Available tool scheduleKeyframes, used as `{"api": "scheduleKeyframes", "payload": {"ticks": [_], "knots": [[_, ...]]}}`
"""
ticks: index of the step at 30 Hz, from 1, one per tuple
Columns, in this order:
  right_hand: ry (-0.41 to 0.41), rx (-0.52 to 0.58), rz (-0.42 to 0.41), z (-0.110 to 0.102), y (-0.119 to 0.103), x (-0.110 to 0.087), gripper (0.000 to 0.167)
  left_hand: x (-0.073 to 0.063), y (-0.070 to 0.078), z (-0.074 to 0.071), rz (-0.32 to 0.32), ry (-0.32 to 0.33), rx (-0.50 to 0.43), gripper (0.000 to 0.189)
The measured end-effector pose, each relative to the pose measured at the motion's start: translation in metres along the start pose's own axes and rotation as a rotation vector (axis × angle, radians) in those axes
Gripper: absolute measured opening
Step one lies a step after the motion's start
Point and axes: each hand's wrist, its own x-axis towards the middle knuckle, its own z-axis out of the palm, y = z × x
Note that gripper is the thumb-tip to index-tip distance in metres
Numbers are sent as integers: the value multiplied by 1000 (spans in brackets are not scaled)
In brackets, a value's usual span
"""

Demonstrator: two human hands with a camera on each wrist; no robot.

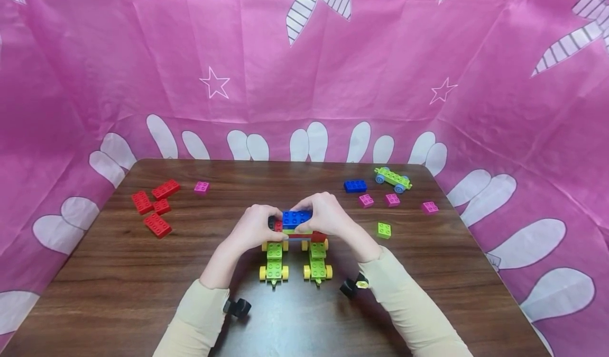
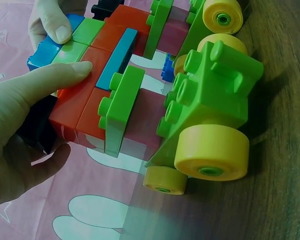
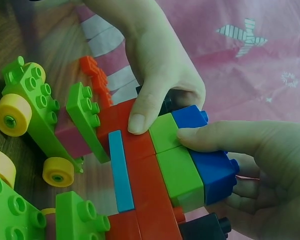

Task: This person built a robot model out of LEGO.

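A toy-brick build spans two lime wheeled bases with yellow wheels, the left base (image 1: pixel 273 267) and the right base (image 1: pixel 317 267). Above them run red bricks (image 3: pixel 140 165), a thin light-blue piece (image 3: pixel 121 170), lime bricks (image 3: pixel 177 172) and a blue brick (image 1: pixel 296 218) on top. My left hand (image 1: pixel 257 225) grips the build's left side, thumb on a red brick in the left wrist view, other fingers around the far side by a black brick (image 2: pixel 37 122). With my right hand (image 1: pixel 328 217) I hold the blue brick, thumb reaching onto the lime layer; the fingers behind are partly hidden.
Several red bricks (image 1: pixel 157 225) lie at the left, near a pink brick (image 1: pixel 202 188). At the back right are another blue brick (image 1: pixel 355 186), a lime base with blue wheels (image 1: pixel 393 179), pink bricks (image 1: pixel 392 200) and a lime brick (image 1: pixel 384 230). Pink cloth (image 1: pixel 266 92) hangs behind the table.
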Motion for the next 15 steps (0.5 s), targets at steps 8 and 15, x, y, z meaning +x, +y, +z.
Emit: {"api": "scheduleKeyframes", "payload": {"ticks": [8,15], "knots": [[-17,19,2,1,1,1,34,2,-2,1,-11,-5,-10,40],[-11,36,12,2,1,1,33,2,-2,2,-21,-4,-18,39]]}}
